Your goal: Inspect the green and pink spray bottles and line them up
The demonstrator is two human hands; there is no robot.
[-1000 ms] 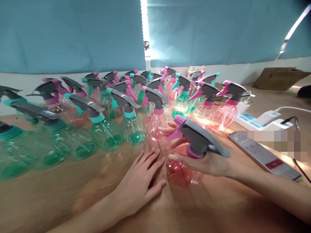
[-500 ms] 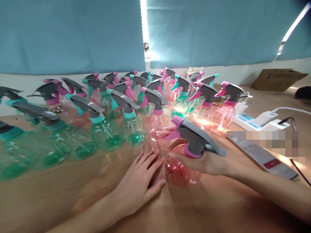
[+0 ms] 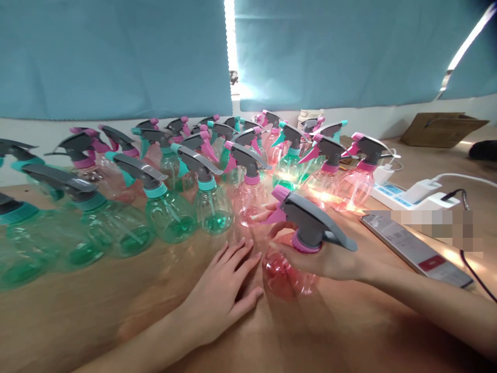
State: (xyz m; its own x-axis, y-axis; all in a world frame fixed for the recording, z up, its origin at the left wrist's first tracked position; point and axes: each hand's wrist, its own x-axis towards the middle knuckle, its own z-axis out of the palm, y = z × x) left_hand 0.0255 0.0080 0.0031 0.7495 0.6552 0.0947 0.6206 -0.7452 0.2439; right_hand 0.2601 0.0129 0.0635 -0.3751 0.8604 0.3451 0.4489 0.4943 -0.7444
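My right hand (image 3: 326, 261) is wrapped round the neck and upper body of a pink spray bottle (image 3: 289, 282), which has a grey and pink trigger head pointing left. The bottle is on the wooden table (image 3: 217, 357). Just left of it, my left hand (image 3: 221, 287) lies flat on the tabletop with its fingers spread, holding nothing. Beyond my fingertips are a green spray bottle (image 3: 214, 207) with a turquoise collar and another pink spray bottle (image 3: 250, 199). Part of the gripped bottle is hidden behind my right hand.
Several more green and pink spray bottles (image 3: 169, 217) crowd the left and back of the table. On the right are a phone (image 3: 411, 248), a white power strip (image 3: 392, 196) with chargers and cables, and a cardboard box (image 3: 442, 129). Blue blinds (image 3: 116, 57) hang behind.
The pink bottle in my right hand appears shifted very slightly left, along with a small shift of the view on the right. My left hand stays in place.
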